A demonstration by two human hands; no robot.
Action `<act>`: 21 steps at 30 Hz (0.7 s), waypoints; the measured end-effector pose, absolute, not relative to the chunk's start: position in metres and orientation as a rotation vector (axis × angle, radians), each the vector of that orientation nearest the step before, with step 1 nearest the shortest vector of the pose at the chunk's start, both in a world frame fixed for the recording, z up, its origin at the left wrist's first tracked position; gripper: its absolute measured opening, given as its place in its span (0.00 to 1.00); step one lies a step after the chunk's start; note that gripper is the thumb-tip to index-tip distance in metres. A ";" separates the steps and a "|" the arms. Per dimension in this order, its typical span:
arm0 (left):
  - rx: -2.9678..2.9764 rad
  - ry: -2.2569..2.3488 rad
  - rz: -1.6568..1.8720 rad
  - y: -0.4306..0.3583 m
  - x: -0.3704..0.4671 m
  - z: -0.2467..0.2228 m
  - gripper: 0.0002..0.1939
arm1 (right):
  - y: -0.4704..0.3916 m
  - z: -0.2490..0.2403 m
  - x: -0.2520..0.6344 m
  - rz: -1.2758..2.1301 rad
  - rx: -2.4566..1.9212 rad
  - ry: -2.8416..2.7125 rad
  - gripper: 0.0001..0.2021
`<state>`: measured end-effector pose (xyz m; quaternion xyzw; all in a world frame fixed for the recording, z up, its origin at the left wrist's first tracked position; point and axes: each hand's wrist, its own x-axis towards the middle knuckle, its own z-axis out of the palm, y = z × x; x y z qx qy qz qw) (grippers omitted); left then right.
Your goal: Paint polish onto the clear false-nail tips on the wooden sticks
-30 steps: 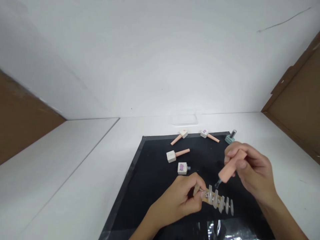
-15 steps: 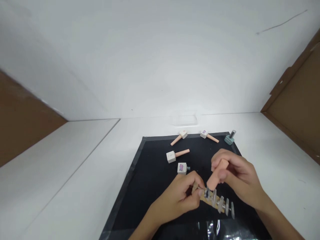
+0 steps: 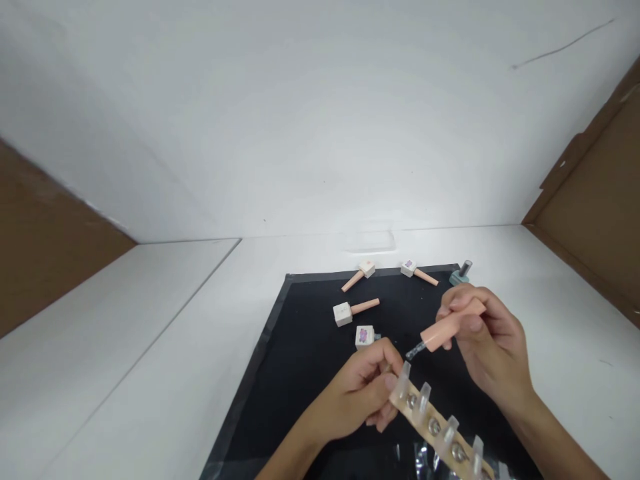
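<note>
My left hand pinches one end of a pale wooden nail display strip, which slants down toward the lower right. Several clear false nails stand up along it, with round metal pieces at their bases. Between the fingers of my right hand is a nail polish brush with a peach cap handle. Its dark, wet-looking bristles point down-left, just above the tip of the nail closest to my left hand; whether they touch is hard to tell. A white square polish bottle without its cap lies beyond my left hand.
Three white bottles with peach caps, among them one bottle at the left, lie on the black mat. A teal bottle sits at the mat's far right corner. Behind the mat is a clear tray by the white wall.
The brush has lifted and swung up to the right, away from the nail, so its bristles now show. The strip has turned, its free end dropping toward the bottom edge.
</note>
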<state>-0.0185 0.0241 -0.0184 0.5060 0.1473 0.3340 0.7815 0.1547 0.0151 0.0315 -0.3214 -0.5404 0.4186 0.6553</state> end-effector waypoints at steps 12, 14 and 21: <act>0.953 0.232 0.725 0.022 -0.018 -0.024 0.15 | 0.013 0.031 0.155 1.087 -0.655 -1.210 0.07; 0.952 0.224 0.729 0.022 -0.018 -0.024 0.15 | 0.013 0.031 0.155 1.091 -0.674 -1.243 0.07; 0.953 0.234 0.730 0.022 -0.018 -0.022 0.16 | 0.013 0.032 0.153 1.100 -0.637 -1.180 0.07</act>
